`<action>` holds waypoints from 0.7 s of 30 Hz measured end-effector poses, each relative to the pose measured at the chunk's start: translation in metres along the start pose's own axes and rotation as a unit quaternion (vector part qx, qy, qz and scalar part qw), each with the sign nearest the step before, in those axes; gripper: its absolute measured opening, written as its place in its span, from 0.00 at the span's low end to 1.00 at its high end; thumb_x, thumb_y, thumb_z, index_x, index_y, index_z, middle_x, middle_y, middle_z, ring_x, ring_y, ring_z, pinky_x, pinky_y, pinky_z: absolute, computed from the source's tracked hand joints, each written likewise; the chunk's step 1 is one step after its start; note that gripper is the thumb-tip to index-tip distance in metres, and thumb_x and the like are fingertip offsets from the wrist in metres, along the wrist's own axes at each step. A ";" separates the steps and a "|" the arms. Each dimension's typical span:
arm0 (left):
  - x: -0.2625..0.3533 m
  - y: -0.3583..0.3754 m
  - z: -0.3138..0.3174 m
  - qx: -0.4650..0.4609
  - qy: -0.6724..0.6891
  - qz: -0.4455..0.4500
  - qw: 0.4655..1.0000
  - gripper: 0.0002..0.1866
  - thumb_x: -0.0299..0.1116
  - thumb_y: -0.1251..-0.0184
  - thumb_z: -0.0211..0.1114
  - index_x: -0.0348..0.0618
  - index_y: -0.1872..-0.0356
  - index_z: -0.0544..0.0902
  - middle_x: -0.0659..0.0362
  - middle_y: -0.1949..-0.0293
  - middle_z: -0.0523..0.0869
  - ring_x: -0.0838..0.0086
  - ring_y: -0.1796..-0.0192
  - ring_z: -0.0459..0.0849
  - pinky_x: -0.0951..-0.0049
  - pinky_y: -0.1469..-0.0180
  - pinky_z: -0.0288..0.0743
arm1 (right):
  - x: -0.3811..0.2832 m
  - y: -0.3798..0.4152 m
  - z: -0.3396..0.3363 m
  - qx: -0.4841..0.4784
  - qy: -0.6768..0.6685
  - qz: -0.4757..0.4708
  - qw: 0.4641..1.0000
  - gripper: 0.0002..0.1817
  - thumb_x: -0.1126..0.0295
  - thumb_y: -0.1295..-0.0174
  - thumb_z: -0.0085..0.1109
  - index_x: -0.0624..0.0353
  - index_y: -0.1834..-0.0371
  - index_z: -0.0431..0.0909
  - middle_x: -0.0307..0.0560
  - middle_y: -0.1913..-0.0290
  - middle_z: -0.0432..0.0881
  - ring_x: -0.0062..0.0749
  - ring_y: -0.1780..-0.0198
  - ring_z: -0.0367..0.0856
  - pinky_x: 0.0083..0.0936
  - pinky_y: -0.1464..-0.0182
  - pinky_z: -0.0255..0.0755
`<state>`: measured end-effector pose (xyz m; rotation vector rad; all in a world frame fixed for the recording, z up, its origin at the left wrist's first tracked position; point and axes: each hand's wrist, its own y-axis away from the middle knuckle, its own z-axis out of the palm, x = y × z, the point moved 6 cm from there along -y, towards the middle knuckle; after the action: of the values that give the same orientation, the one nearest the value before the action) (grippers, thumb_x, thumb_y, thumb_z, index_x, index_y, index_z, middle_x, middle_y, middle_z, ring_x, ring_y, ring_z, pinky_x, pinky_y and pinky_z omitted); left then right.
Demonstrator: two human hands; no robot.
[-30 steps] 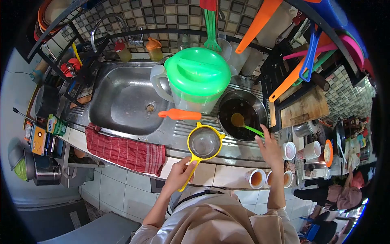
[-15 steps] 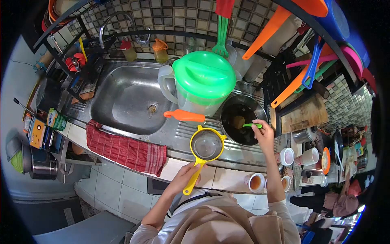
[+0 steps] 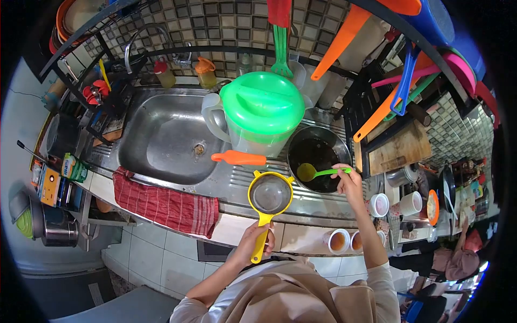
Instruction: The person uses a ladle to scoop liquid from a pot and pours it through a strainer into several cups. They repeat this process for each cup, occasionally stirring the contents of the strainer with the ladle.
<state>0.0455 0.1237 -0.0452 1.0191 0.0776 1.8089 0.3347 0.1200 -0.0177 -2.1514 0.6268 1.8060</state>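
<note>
My left hand (image 3: 254,243) is closed round the handle of a yellow strainer (image 3: 271,195), whose mesh bowl faces up over the counter's front edge. My right hand (image 3: 349,184) grips the end of a green ladle (image 3: 308,172). The ladle's bowl, with some liquid in it, shows at the left side of a steel pot (image 3: 346,144) of dark liquid. Behind the strainer stands a clear pitcher (image 3: 258,145) with a bright green lid. Cups of amber liquid (image 3: 339,241) sit at the counter edge by my right forearm, which partly hides one.
A steel sink (image 3: 134,129) lies left of the pitcher, a red checked cloth (image 3: 161,202) at its front edge. An orange-handled utensil (image 3: 239,158) lies before the pitcher. Utensils, including an orange one (image 3: 382,116), hang at upper right. Another person (image 3: 452,264) is at far right.
The ladle has risen in the pot, so its bowl and more of its handle now show. My left hand and the strainer have shifted slightly down in the view.
</note>
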 end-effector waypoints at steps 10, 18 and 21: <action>-0.016 -0.004 0.014 -0.093 0.253 -0.080 0.960 0.15 0.50 0.32 0.44 0.51 0.69 0.66 0.68 0.88 0.57 0.84 0.87 0.55 0.84 0.88 0.51 | -0.008 0.014 -0.009 0.041 -0.060 -0.010 0.997 0.12 0.67 0.36 0.44 0.61 0.56 0.73 0.44 0.71 0.77 0.14 0.86 0.64 0.09 0.85 0.52; -0.019 -0.003 0.019 -0.110 0.231 -0.080 0.963 0.19 0.55 0.33 0.41 0.51 0.71 0.64 0.69 0.89 0.57 0.85 0.88 0.55 0.84 0.88 0.50 | -0.015 0.022 -0.011 0.056 -0.041 -0.022 0.997 0.12 0.67 0.36 0.44 0.61 0.56 0.73 0.43 0.71 0.76 0.13 0.86 0.63 0.09 0.84 0.52; -0.019 -0.003 0.021 -0.100 0.206 -0.070 0.971 0.19 0.55 0.33 0.40 0.51 0.71 0.64 0.70 0.89 0.57 0.85 0.89 0.55 0.84 0.87 0.50 | -0.014 0.022 -0.011 0.062 -0.044 -0.035 0.996 0.12 0.66 0.35 0.44 0.61 0.56 0.73 0.43 0.71 0.76 0.13 0.86 0.63 0.09 0.84 0.52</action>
<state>0.0642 0.1025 -0.0449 0.4740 0.2113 1.8307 0.3316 0.0982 -0.0004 -1.9768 0.6170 1.7660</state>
